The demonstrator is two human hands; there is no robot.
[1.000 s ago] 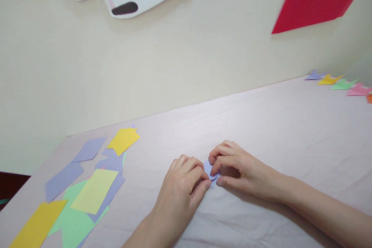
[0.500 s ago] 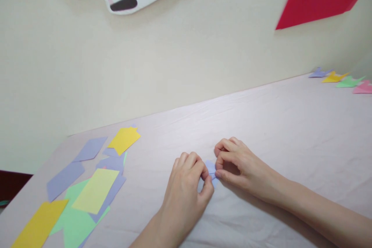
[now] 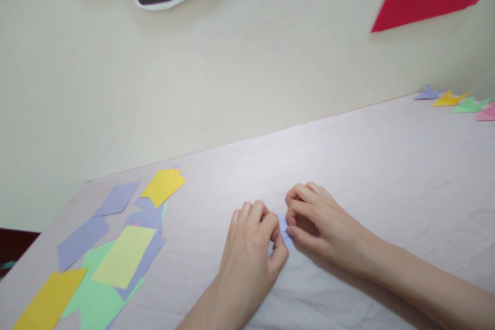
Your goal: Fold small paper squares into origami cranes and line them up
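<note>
A small piece of blue-violet paper (image 3: pixel 282 224) lies low over the cloth between my two hands, mostly covered by the fingers. My left hand (image 3: pixel 253 242) pinches its near-left side between thumb and forefinger. From the right, my right hand (image 3: pixel 319 219) pinches the other side, thumb and fingertips pressed together. The fingertips of both hands are close to each other. Folds in the paper are too hidden to make out.
Loose sheets lie at left: yellow (image 3: pixel 163 186), violet (image 3: pixel 83 242), pale yellow (image 3: pixel 124 257) and green (image 3: pixel 101 301). Folded paper figures, violet (image 3: pixel 429 93), yellow (image 3: pixel 449 98) and green (image 3: pixel 469 105), line the far right. A wall (image 3: pixel 232 72) rises behind the cloth-covered surface (image 3: pixel 367 165).
My left hand has shifted slightly right, nearer my right hand, and covers more of the blue-violet paper. The camera view has tilted a little.
</note>
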